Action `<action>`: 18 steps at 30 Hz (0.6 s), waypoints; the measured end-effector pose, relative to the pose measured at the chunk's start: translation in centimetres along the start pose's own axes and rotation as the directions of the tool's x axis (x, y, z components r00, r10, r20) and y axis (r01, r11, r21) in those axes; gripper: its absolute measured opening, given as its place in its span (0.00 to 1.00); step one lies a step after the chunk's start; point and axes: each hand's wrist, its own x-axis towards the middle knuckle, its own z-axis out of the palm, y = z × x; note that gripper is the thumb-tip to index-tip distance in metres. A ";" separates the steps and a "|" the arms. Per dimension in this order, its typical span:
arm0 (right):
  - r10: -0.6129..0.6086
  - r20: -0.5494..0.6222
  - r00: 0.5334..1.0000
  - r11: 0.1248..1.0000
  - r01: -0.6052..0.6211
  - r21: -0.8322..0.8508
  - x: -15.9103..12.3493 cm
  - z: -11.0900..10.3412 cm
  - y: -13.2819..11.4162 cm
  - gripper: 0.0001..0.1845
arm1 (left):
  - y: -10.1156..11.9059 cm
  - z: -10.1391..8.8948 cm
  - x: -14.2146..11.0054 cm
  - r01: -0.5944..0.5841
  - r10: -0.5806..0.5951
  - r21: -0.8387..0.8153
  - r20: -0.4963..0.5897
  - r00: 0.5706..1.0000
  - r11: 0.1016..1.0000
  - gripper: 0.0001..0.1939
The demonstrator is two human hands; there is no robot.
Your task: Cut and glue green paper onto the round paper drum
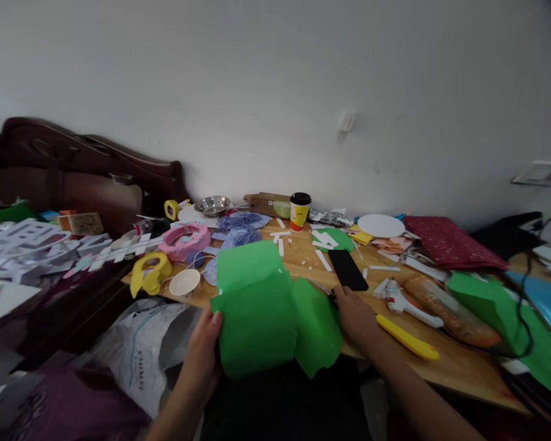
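My left hand [207,335] is closed on the left edge of a bright green paper cylinder [257,324], held above my lap at the table's front edge. A separate-looking green paper piece [316,331] hangs to its right; whether the two are joined I cannot tell. My right hand [354,313] is closed round the dark handle of what look like scissors [324,289], their metal blades pointing left over the green piece. Beyond that hand lies a black phone [348,269]. A yellow-handled tool [408,338] rests beside my right forearm.
A white glue gun [406,304], green sheets [496,309] and a red patterned sheet [454,242] lie right. Behind stand a yellow paper cup [299,214] and a steel bowl [212,206]. Left are pink [184,239] and yellow [150,272] rolls. White paper strips [324,260] litter the wooden table.
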 end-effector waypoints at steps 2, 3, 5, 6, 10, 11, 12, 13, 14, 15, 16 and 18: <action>-0.035 0.009 0.999 0.999 0.035 -0.032 0.1 -0.5 -0.1 0.21 | 0.2 0.7 -0.7 -0.001 0.001 -0.022 0.004 1.000 1.000 0.35; -0.051 0.001 0.999 0.998 0.051 -0.042 -0.1 -1.0 -0.3 0.23 | 0.2 1.0 -1.0 -0.005 0.005 -0.043 0.004 1.000 0.999 0.34; -0.099 -0.124 0.987 0.994 0.103 0.026 -1.2 -2.3 -1.4 0.23 | 0.2 1.4 -1.5 -0.008 0.008 -0.082 -0.002 1.000 0.997 0.31; -0.119 -0.217 0.969 0.983 0.146 0.115 -2.1 -3.1 -2.3 0.21 | 0.2 1.5 -1.7 -0.005 0.005 -0.091 -0.003 1.000 0.996 0.30; -0.130 -0.262 0.956 0.643 0.282 0.712 -6.5 -6.3 -7.0 0.24 | 0.0 1.0 -1.7 0.003 -0.002 -0.059 0.024 1.000 0.998 0.29; -0.172 -0.187 0.967 0.548 0.252 0.798 -7.3 -6.9 -8.3 0.26 | 0.0 0.9 -1.6 0.003 -0.002 -0.048 0.038 0.999 0.999 0.28; -0.210 -0.126 0.970 0.465 0.212 0.860 -7.7 -7.4 -9.4 0.27 | 0.0 0.7 -1.6 0.007 -0.005 -0.040 0.050 0.999 0.999 0.28; -0.243 -0.087 0.966 0.391 0.179 0.903 -7.9 -7.7 -10.3 0.28 | 0.0 0.6 -1.5 0.013 -0.011 -0.034 0.061 0.998 0.999 0.27; -0.263 -0.067 0.963 0.331 0.156 0.931 -7.8 -8.0 -11.1 0.28 | 0.0 0.5 -1.5 0.024 -0.022 -0.030 0.070 0.997 0.999 0.27; -0.270 -0.061 0.961 0.284 0.140 0.949 -7.4 -8.2 -11.8 0.28 | 0.0 0.5 -1.5 0.033 -0.031 -0.028 0.074 0.997 0.999 0.27; -0.272 -0.061 0.960 0.248 0.132 0.960 -7.0 -8.3 -12.3 0.28 | 0.1 0.4 -1.5 0.037 -0.035 -0.029 0.072 0.997 0.999 0.27; -0.271 -0.061 0.961 0.206 0.120 0.971 -6.1 -8.3 -13.0 0.28 | 0.1 0.4 -1.5 0.023 -0.020 -0.032 0.065 0.998 0.999 0.29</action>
